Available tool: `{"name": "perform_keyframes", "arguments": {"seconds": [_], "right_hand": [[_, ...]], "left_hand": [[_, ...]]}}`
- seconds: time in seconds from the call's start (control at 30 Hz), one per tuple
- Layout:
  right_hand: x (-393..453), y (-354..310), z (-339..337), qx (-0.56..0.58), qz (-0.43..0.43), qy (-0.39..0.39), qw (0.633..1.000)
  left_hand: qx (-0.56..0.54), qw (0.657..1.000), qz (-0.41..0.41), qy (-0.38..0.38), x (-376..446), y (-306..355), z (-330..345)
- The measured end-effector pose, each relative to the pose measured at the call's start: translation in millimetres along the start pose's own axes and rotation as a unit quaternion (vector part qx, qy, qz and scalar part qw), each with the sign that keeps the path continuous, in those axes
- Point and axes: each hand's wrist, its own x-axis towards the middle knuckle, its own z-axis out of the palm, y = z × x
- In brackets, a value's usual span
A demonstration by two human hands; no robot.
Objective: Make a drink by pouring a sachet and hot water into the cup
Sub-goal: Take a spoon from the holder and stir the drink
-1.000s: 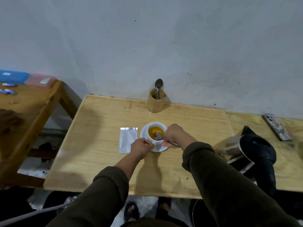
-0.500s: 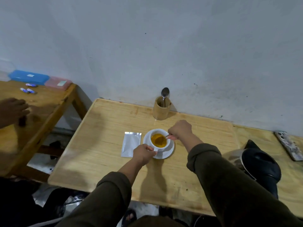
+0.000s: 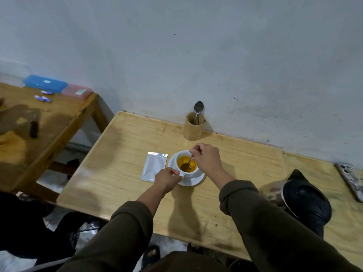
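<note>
A white cup (image 3: 189,174) full of orange-yellow drink stands on a white saucer (image 3: 194,181) in the middle of the wooden table (image 3: 121,173). My right hand (image 3: 208,160) pinches a metal spoon (image 3: 187,163) whose bowl dips into the liquid. My left hand (image 3: 168,178) grips the cup at its near left side, where the handle is hidden under my fingers. A flat silver sachet (image 3: 154,168) lies on the table just left of the saucer.
A wooden holder (image 3: 194,127) with one spoon stands by the wall behind the cup. A black-lidded steel kettle (image 3: 303,199) sits at the right, a phone (image 3: 351,180) beyond it. A second table (image 3: 59,118) at left carries blue and pink boxes.
The spoon in my right hand has shifted around inside the cup, its bowl now at the near side of the liquid. My left hand has stayed on the cup. The view has tilted up slightly.
</note>
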Motion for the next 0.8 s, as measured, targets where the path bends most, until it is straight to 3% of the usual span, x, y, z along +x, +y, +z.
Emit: {"name": "perform_keyframes", "arguments": {"seconds": [0.27,0.47,0.8], "right_hand": [[-6,9,-2,-0.009,-0.035,0.038,0.999],[-5,11,0,0.040,-0.017,0.016,0.999],[2,10,-1,0.003,-0.038,0.040,0.998]], "left_hand": [[-0.011,1.000,-0.002,0.009,-2,0,2],[-0.009,1.000,-0.002,0.005,-3,1,2],[-0.014,1.000,-0.001,0.010,-3,1,2]]}}
